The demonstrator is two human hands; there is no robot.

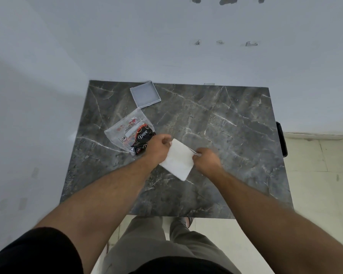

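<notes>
Pinch grip: left hand (pixel 159 147), right hand (pixel 206 160), cloth (pixel 177 162)

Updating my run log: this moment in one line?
left hand pinches white folded sheet | right hand pinches its opposite edge | sheet over marble table | Dove bag, clear tray beside
</notes>
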